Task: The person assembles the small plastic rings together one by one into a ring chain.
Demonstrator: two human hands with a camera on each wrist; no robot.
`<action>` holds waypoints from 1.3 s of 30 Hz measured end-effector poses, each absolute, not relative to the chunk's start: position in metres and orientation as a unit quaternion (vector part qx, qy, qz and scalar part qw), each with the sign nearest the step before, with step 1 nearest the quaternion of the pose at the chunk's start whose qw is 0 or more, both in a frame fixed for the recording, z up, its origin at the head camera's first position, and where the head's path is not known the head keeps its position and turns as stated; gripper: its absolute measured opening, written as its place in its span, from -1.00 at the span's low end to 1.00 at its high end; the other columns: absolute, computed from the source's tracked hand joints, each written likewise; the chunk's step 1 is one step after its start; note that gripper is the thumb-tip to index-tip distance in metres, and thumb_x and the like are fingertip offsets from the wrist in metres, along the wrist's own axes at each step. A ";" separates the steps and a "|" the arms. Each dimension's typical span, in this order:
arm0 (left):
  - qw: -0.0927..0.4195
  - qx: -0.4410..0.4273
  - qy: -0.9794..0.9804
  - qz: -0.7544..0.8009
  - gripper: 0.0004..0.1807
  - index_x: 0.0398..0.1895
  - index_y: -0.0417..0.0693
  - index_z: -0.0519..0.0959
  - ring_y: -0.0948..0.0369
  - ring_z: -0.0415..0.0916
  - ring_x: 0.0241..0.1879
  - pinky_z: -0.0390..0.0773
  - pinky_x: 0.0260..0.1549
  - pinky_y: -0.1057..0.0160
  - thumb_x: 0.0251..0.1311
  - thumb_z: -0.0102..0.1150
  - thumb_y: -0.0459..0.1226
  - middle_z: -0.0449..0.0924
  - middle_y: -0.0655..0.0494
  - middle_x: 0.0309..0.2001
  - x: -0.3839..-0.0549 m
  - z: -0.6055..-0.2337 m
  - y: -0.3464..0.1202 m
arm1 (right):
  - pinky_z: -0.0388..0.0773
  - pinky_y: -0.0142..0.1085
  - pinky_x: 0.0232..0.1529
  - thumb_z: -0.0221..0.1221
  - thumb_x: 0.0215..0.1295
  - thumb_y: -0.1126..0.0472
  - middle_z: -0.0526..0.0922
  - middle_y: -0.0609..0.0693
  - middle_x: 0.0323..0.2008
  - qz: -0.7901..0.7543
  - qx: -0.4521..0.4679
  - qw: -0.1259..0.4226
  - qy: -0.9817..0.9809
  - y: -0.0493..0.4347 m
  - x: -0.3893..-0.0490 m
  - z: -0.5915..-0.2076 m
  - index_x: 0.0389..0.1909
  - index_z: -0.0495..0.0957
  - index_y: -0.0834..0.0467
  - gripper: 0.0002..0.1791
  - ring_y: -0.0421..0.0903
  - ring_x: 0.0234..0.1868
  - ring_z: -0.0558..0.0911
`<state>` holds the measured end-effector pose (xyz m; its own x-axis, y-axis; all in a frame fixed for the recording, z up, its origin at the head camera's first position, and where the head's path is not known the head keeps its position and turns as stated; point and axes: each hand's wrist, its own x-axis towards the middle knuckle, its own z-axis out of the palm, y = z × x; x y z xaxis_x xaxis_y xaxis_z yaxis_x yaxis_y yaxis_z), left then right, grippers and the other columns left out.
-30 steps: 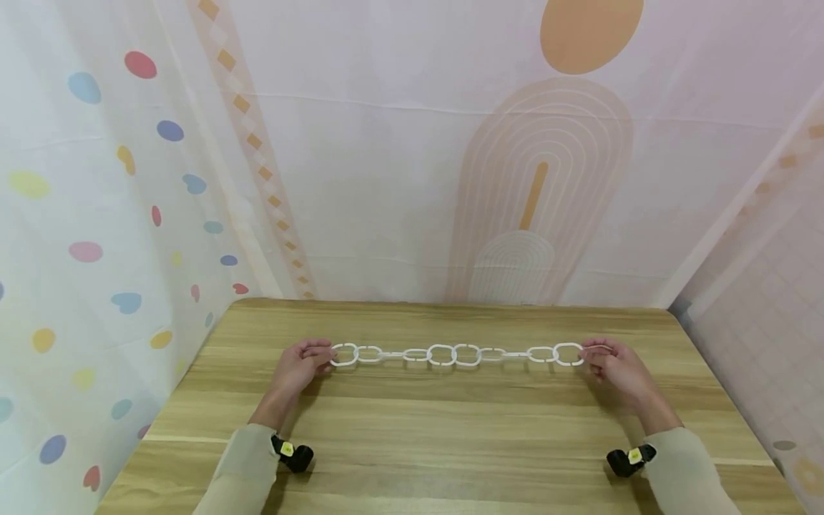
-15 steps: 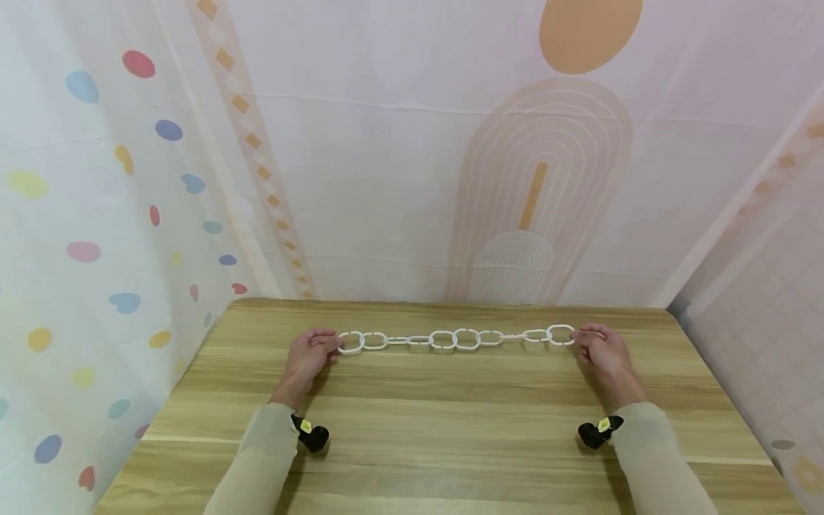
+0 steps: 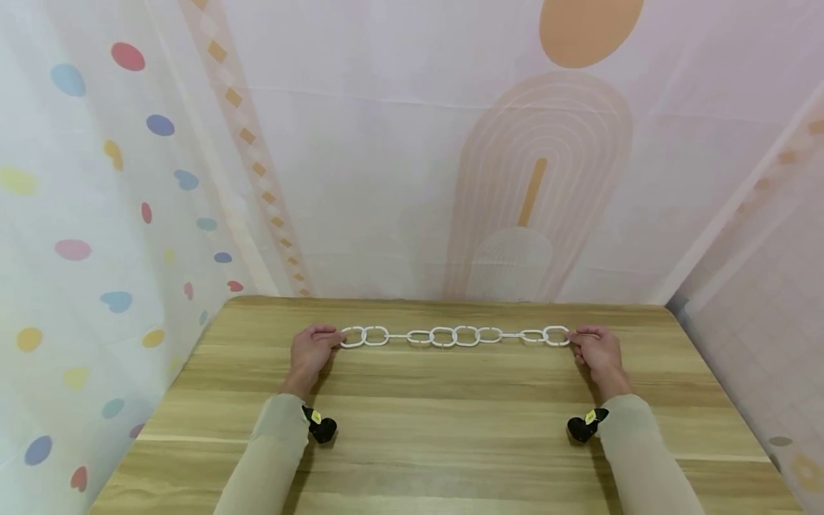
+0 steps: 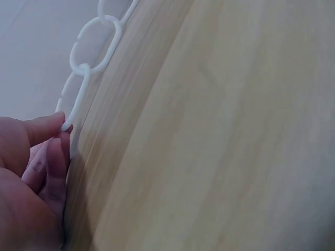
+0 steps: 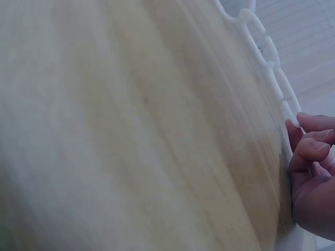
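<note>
A white plastic chain (image 3: pixel 442 327) of several oval links stretches sideways across the far part of the table, nearly straight. My left hand (image 3: pixel 312 352) pinches its left end link (image 4: pixel 82 97) between thumb and fingers. At the other end, my right hand (image 3: pixel 597 352) pinches the last link on the right. The right wrist view shows the thumb and fingertips of the right hand (image 5: pixel 314 162) at that link, the other fingers curled below. Some links lie flat to the head view and others appear edge-on.
The wooden table (image 3: pixel 444 429) reaches back to a patterned curtain (image 3: pixel 380 179) close behind the chain. More curtain with coloured dots (image 3: pixel 71 249) hangs along the left side. A small black camera sits on each wrist, the left one (image 3: pixel 323 429) over the wood.
Both hands have moved farther back and slightly closer together, carrying the chain toward the curtain. Its right end rode higher half a second ago; now it runs level. Both hands keep their pinch.
</note>
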<state>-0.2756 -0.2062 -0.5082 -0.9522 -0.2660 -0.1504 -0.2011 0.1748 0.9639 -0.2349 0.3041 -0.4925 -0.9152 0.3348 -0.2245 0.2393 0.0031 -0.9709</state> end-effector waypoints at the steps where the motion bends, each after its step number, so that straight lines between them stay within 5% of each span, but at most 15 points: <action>1: 0.029 0.154 -0.771 -0.617 -0.66 -0.05 -0.32 0.56 0.42 0.57 -0.47 0.52 -0.48 0.46 0.14 0.38 -0.34 0.75 0.15 -0.36 -0.275 -0.508 -0.206 | 0.34 -0.51 -0.65 0.19 0.35 0.37 0.47 -0.20 -0.63 0.669 -0.208 0.037 -0.713 0.303 -0.235 -0.493 -0.15 0.35 0.29 -0.80 -0.36 -0.64 0.38; 14: 0.055 0.160 -0.778 -0.605 -0.67 -0.09 -0.31 0.59 0.47 0.53 -0.50 0.48 -0.50 0.48 0.12 0.40 -0.34 0.74 0.20 -0.40 -0.271 -0.509 -0.202 | 0.40 -0.48 -0.62 0.27 0.28 0.31 0.53 -0.24 -0.58 0.615 -0.241 0.052 -0.749 0.297 -0.233 -0.492 -0.12 0.46 0.33 -0.75 -0.32 -0.65 0.43; 39: 0.045 0.162 -0.799 -0.577 -0.64 -0.03 -0.30 0.56 0.49 0.52 -0.46 0.46 -0.45 0.49 0.15 0.39 -0.32 0.76 -0.01 -0.23 -0.269 -0.508 -0.199 | 0.42 -0.45 -0.58 0.30 0.25 0.31 0.53 -0.27 -0.51 0.603 -0.238 0.041 -0.760 0.298 -0.232 -0.495 -0.16 0.49 0.27 -0.78 -0.30 -0.61 0.41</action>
<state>-0.2694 -0.1991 -0.5078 -0.9437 -0.3100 -0.1155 -0.2071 0.2815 0.9370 -0.2316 0.2980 -0.4949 -0.8838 0.4104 -0.2246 0.3118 0.1588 -0.9368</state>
